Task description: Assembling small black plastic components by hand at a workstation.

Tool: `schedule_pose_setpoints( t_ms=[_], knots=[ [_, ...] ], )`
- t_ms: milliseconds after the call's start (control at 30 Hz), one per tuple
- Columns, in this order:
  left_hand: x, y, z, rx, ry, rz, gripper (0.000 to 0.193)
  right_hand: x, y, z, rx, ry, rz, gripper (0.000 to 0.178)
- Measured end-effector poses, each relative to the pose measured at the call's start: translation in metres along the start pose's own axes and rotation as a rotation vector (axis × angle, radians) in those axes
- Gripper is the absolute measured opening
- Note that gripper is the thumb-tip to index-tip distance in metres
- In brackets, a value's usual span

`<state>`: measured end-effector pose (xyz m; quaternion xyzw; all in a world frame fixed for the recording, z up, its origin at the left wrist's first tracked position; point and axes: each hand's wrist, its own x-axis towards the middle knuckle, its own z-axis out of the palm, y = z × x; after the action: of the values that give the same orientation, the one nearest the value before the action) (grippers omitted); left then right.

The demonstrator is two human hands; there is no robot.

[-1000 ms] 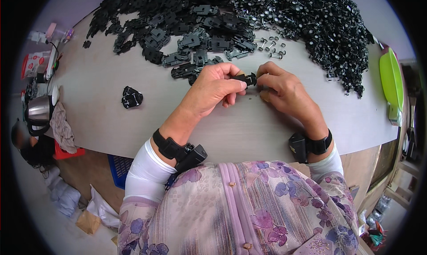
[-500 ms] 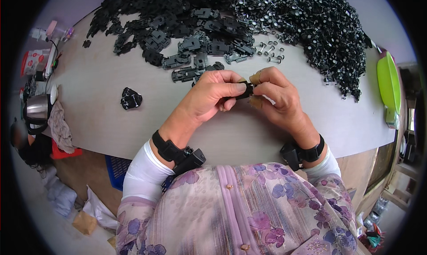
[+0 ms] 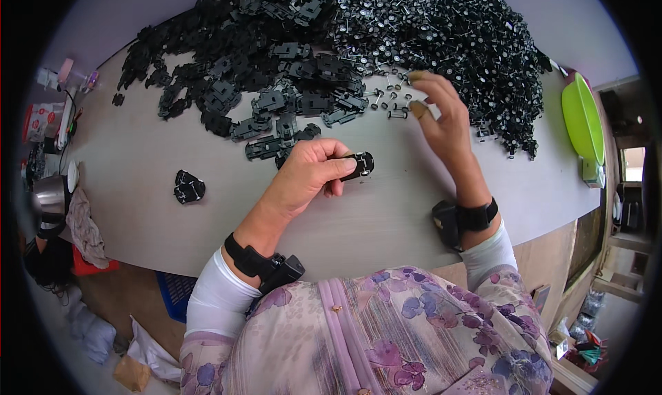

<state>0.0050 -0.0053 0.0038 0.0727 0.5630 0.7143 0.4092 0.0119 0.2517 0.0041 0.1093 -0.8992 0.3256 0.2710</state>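
A small black toy car chassis (image 3: 363, 165), with a silvery axle and wheels at its outer end, is pinched between the thumb and fingers of my left hand (image 3: 307, 174). Over the table to the right, my right hand (image 3: 445, 123) is open, thumb and fingers apart and tan covers on some fingertips. Nothing shows between them. Its fingertips are beside a few loose wheel axles (image 3: 398, 114), which lie at the edge of a large heap of wheel axles (image 3: 469, 50). Left of that heap spreads a pile of dark chassis parts (image 3: 221, 95).
A dark clump with silvery bits (image 3: 188, 187) lies on the left of the pale table (image 3: 124, 209). At the right edge stands a lime green basin (image 3: 583, 123). A metal kettle (image 3: 52, 195) and a crumpled cloth (image 3: 85, 223) are at the left edge.
My right hand has left the chassis and moved up toward the loose wheel axles, its fingers now apart. My left hand keeps the chassis. The view has shifted slightly.
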Motion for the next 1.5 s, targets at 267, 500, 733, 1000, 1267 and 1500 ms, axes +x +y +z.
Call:
schedule_pose_setpoints(
  t_ms=[267, 500, 733, 1000, 1267, 1500],
  knots=[
    [0.002, -0.002, -0.006, -0.063, 0.038, 0.047, 0.013, 0.002, 0.03, 0.0, -0.184, -0.14, 0.087, 0.025],
    [0.002, -0.004, -0.005, -0.035, 0.024, 0.06, 0.011, -0.014, 0.005, -0.035, 0.352, -0.314, 0.43, 0.009],
    [0.003, -0.003, -0.006, -0.039, 0.037, 0.068, 0.016, -0.017, -0.008, -0.029, 0.328, -0.48, 0.368, 0.012],
    [0.002, 0.001, 0.0, -0.028, 0.066, 0.043, 0.018, -0.023, -0.037, -0.022, 0.05, -0.524, 0.24, 0.01],
    [0.001, -0.002, -0.002, 0.007, 0.077, 0.063, 0.021, -0.03, -0.052, -0.013, -0.191, -0.468, 0.174, 0.01],
    [0.002, -0.005, -0.007, -0.056, 0.037, 0.056, 0.02, -0.03, -0.045, -0.003, -0.166, -0.357, 0.124, 0.015]
  ],
)
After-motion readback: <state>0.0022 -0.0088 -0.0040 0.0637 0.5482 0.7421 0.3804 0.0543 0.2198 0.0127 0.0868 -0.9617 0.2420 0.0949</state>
